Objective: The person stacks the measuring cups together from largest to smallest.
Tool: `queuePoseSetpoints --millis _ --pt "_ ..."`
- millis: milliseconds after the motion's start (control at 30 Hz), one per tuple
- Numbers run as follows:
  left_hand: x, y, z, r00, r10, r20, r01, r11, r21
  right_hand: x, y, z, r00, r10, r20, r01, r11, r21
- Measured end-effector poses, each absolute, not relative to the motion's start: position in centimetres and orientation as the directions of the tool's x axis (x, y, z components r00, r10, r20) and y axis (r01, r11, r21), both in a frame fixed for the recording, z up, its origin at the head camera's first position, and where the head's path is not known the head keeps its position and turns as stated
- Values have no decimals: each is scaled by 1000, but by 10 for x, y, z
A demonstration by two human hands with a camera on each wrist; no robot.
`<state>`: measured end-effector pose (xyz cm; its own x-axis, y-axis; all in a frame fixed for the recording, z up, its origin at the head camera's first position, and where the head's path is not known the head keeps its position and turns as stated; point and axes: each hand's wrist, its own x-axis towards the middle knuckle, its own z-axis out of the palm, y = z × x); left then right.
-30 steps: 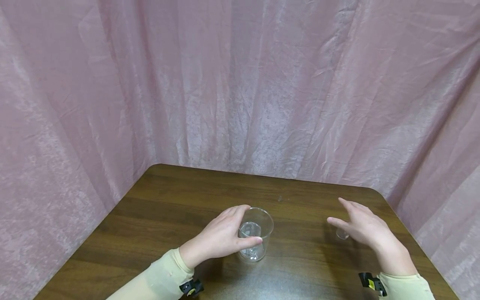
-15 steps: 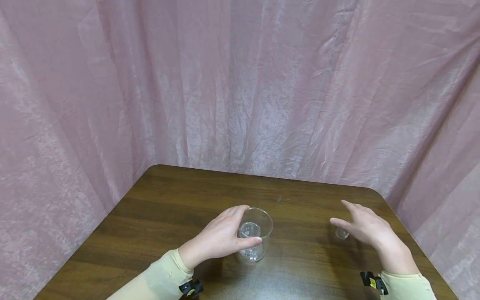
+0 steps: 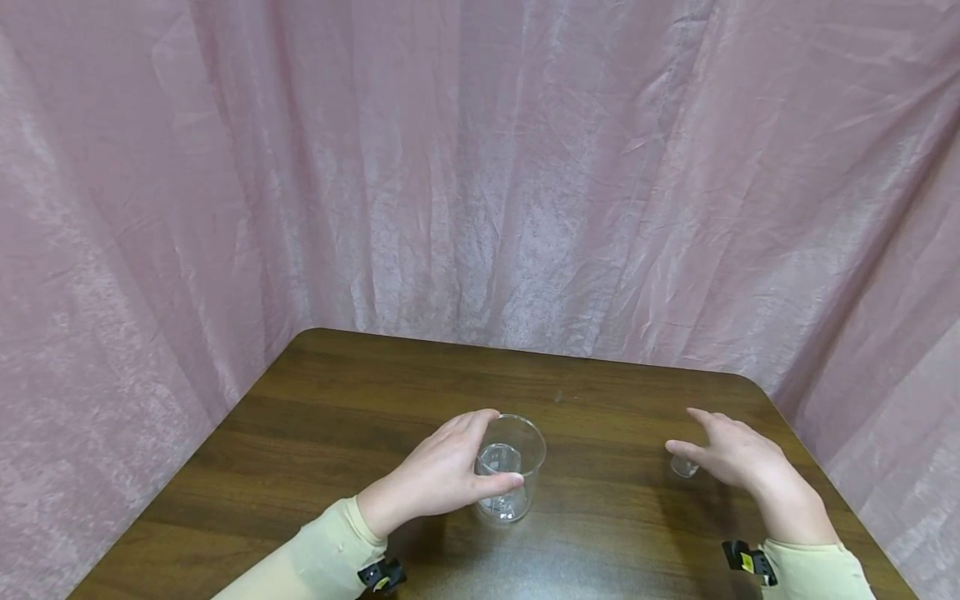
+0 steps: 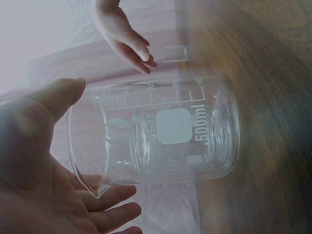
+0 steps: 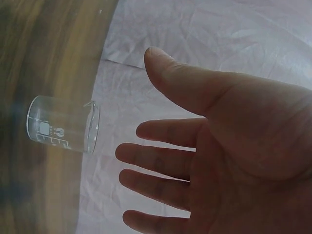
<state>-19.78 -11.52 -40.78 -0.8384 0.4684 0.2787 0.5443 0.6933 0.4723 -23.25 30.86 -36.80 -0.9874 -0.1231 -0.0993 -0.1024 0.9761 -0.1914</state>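
Observation:
In the head view a large clear glass beaker (image 3: 522,454) stands upright on the table, with a smaller beaker (image 4: 139,163) inside it. The left wrist view shows a 500ml mark on the larger one. My left hand (image 3: 427,479) is at its rim, thumb along the near side and fairly straight fingers on the far side; firm contact is unclear. A small glass beaker (image 5: 63,124) stands upright on the right of the table. My right hand (image 3: 738,457) hovers above and beside it, thumb and fingers spread, holding nothing, partly covering it in the head view.
The brown wooden table (image 3: 337,400) has rounded far corners. Pink velvet curtains (image 3: 480,167) hang behind it and at both sides. Small faint marks (image 3: 558,396) show near the far edge. Black wrist cameras (image 3: 381,575) sit on both pale green sleeves.
My right hand has shifted slightly to the right and nearer to me, uncovering a bit more of the small beaker. The left hand and large beaker show almost no movement.

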Motion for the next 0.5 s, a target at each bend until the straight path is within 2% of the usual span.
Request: queuePoseSetpoints --millis 500 --pt "-198 -115 -408 -833 473 288 553 693 463 -235 311 -374 -986 -120 -113 -101 982 -160"
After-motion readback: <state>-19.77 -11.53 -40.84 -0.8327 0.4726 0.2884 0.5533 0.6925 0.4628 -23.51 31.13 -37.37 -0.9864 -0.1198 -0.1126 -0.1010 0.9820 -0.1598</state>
